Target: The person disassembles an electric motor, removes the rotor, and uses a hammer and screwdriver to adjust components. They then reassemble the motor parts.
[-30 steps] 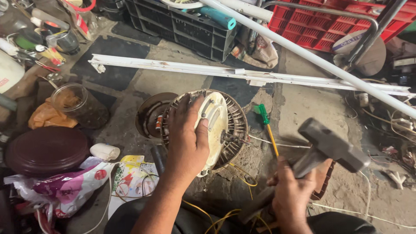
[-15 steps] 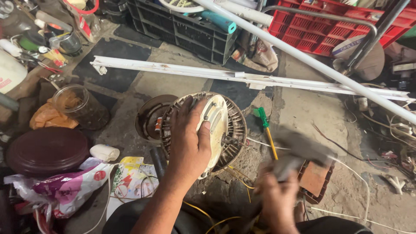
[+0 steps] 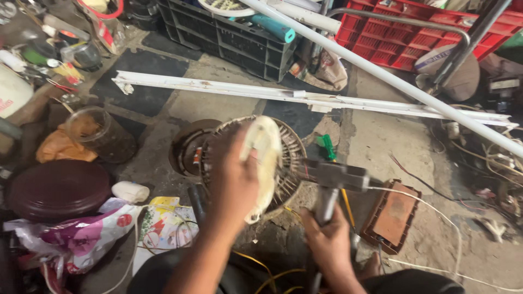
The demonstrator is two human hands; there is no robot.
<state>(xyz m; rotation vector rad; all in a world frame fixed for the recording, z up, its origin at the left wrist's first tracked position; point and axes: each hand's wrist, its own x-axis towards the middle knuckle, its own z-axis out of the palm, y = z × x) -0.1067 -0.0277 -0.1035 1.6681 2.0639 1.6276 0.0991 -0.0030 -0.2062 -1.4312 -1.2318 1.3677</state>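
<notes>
Hammer (image 3: 330, 182) first, nearest to me: my right hand (image 3: 330, 247) is wrapped tight round its handle, low in the view, with the steel head level and sitting just beside the right edge of the motor core (image 3: 248, 163). My left hand (image 3: 233, 182) lies over that core, fingers closed about the cream plastic piece (image 3: 262, 158) standing on edge across its middle; the grip is firm as far as I can see, though the fingertips are hidden behind the plastic. The core itself, a round ring of metal fins, rests on the bare concrete floor (image 3: 381, 147), touching a dark round casing (image 3: 188, 149) on its left. By my judgement the job is midway: the cream piece sits on the core, not yet off it, and the hammering is not finished. A green-handled screwdriver (image 3: 328, 148) lies just behind the hammer head, a brick (image 3: 393, 215) to my right, and a printed wrapper (image 3: 163, 226) by my left forearm. Further left sit a maroon lid (image 3: 57, 188) and a grimy glass jar (image 3: 106, 133). Beyond the core a long white metal strip (image 3: 272, 93) crosses the floor, and farthest off stand a black crate (image 3: 234, 38) and a red crate (image 3: 414, 41)
</notes>
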